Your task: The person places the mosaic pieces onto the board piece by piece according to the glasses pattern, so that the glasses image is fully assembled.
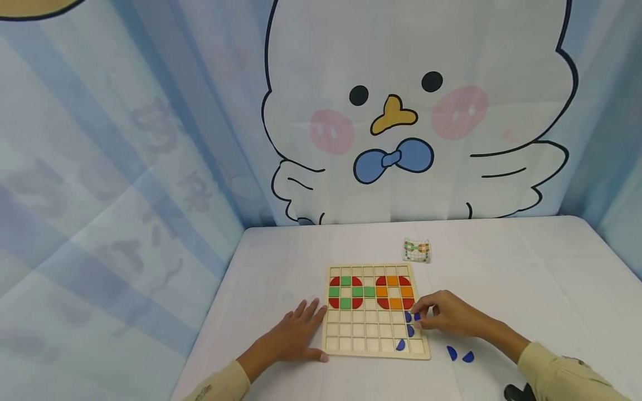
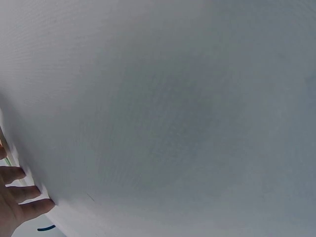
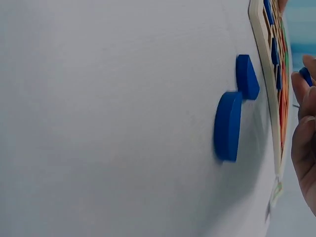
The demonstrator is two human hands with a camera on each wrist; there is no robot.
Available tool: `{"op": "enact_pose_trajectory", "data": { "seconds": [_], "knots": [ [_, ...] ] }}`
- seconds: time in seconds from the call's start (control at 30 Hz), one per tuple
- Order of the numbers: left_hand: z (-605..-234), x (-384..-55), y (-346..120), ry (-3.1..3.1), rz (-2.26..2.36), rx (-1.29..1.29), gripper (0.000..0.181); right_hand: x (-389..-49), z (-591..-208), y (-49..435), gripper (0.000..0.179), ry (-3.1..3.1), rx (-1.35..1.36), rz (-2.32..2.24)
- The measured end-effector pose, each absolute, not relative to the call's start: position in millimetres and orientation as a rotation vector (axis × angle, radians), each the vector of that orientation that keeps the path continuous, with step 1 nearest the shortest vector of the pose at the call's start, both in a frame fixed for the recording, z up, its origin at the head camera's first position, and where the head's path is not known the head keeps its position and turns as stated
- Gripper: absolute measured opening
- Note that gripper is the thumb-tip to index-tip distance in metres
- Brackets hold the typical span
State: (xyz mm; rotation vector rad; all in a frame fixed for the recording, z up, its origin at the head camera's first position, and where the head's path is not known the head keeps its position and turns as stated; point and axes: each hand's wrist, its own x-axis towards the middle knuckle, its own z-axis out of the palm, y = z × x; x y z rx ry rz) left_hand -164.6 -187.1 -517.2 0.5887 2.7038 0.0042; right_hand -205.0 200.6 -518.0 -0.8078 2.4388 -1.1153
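Observation:
A wooden grid board (image 1: 346,329) lies on the table, with red quarter-round pieces (image 1: 409,303), green squares (image 1: 369,292) and orange squares (image 1: 395,303) in its upper cells. My right hand (image 1: 448,313) pinches a blue half-round piece (image 3: 306,76) between thumb and fingers, over the board's right edge. Several blue half-round pieces are out: some sit on the lower right cells, such as one blue piece (image 1: 400,345), and two lie on the table, including a blue piece (image 3: 228,127). With fingers spread, my left hand (image 1: 296,336) rests at the board's left edge.
A small pattern card (image 1: 417,250) lies behind the board's upper right corner. The white-covered table (image 1: 281,262) meets a curtain (image 1: 321,189) with a cartoon print at its back edge. A black object (image 1: 519,392) is partly hidden by the right sleeve.

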Motion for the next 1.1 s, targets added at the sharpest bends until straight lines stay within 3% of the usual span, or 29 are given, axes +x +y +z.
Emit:
{"op": "enact_pose_trajectory", "data": {
  "seconds": [0.63,1.1],
  "knots": [
    [-515,-165,-186,2.685,0.030,0.571,0.108,-225,-522,86,0.017,2.418,-1.001,-1.147],
    [-518,-166,-191,2.687,0.034,0.642,0.107,-228,-525,33,0.020,2.490,-0.991,-1.016]
  ]
}}
